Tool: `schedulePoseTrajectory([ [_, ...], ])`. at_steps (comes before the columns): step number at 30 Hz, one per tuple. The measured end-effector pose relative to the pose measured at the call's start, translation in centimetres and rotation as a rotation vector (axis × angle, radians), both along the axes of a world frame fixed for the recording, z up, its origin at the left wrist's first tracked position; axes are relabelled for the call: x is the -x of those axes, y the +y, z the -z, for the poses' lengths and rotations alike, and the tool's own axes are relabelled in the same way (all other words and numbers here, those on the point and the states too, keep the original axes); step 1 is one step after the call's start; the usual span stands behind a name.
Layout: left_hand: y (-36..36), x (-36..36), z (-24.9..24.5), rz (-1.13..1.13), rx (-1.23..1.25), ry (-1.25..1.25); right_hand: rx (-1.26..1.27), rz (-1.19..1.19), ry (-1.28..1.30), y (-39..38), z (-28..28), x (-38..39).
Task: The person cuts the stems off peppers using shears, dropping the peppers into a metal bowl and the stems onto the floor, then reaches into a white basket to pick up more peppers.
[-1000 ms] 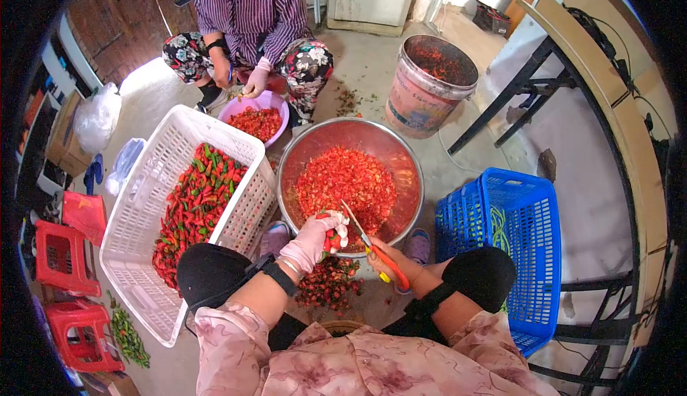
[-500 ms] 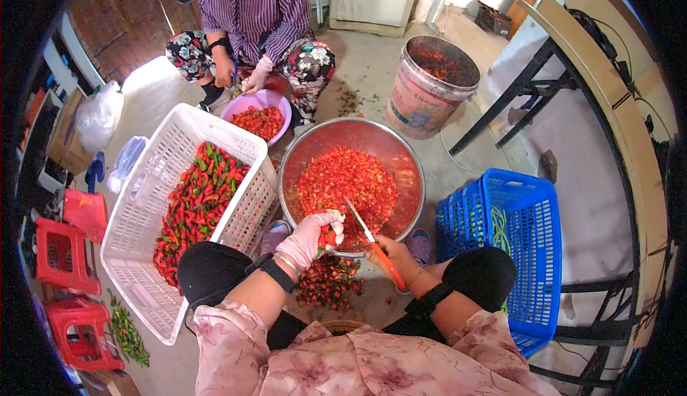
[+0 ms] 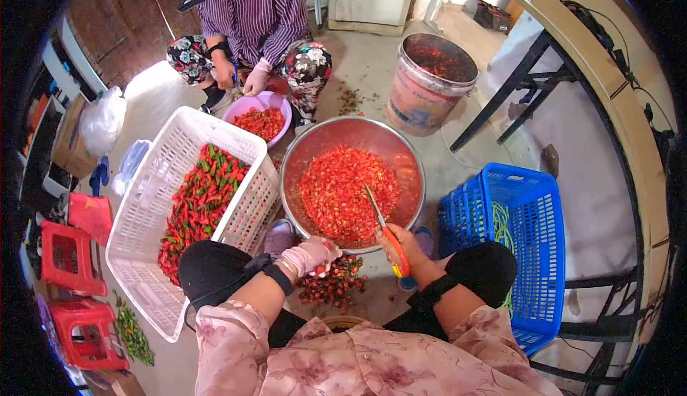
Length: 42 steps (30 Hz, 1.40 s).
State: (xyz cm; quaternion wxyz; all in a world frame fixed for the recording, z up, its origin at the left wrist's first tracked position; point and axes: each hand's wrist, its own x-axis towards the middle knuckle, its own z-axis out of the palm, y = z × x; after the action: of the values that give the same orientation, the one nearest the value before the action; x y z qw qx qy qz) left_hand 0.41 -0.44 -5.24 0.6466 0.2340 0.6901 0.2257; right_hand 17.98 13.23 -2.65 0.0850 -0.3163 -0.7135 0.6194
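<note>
In front of me stands a wide steel bowl (image 3: pixel 415 154), and chopped red chili peppers (image 3: pixel 347 188) lie heaped in it. My right hand (image 3: pixel 401 247) is closed round the orange-and-yellow handles of a pair of scissors (image 3: pixel 374 203), whose blades point up over the bowl. At the bowl's near rim is my left hand (image 3: pixel 309 255), in a pale glove. Its fingers are curled, and a bit of red chili pepper (image 3: pixel 327 244) shows at them; the rest of the grip is hidden. Below that hand, a pile of dark red and green pepper scraps (image 3: pixel 333 285) lies on the floor.
A white crate (image 3: pixel 147 203) of whole chilies stands left, a blue crate (image 3: pixel 547 253) right. Another person (image 3: pixel 250 23) sits opposite behind a purple basin (image 3: pixel 284 102). A stained bucket (image 3: pixel 429 102) stands at the back right, red stools (image 3: pixel 71 260) at far left.
My left hand has moved down toward the near rim of the bowl and the scraps. My right hand has shifted slightly right and up with the scissors, which now point more steeply upward.
</note>
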Motion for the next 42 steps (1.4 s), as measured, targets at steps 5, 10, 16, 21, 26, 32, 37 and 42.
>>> schedulePoseTrajectory([
  [5,0.4,0.4,-1.0,-0.616,-0.31,-0.468,-0.004,-0.204,0.086,-0.1,0.4,-0.5],
  [10,0.9,0.7,-1.7,-0.574,-0.348,-0.163,-0.175,-0.301,0.05,0.0,0.6,-0.6],
  [16,1.3,0.9,-2.2,-0.577,-0.266,-0.054,-0.252,-0.379,0.043,-0.1,-1.4,-0.7],
  [21,1.3,0.9,-2.6,-0.496,-0.194,0.11,-0.421,-0.453,-0.01,0.0,-1.4,-0.9],
  [26,1.4,1.0,-1.8,-0.379,-0.241,0.185,-0.479,-0.468,0.013,-0.1,-1.8,-0.6],
  [32,1.2,1.4,0.3,-0.335,-0.36,0.139,-0.357,-0.473,-0.064,-0.1,-2.5,-0.4],
  [37,0.7,2.7,-2.4,-0.362,-0.386,0.154,-0.378,-0.391,-0.031,0.0,-2.5,-0.5],
  [42,0.7,3.7,-4.1,-0.832,-0.58,-0.198,-0.037,-0.302,0.118,0.2,-1.3,-0.5],
])
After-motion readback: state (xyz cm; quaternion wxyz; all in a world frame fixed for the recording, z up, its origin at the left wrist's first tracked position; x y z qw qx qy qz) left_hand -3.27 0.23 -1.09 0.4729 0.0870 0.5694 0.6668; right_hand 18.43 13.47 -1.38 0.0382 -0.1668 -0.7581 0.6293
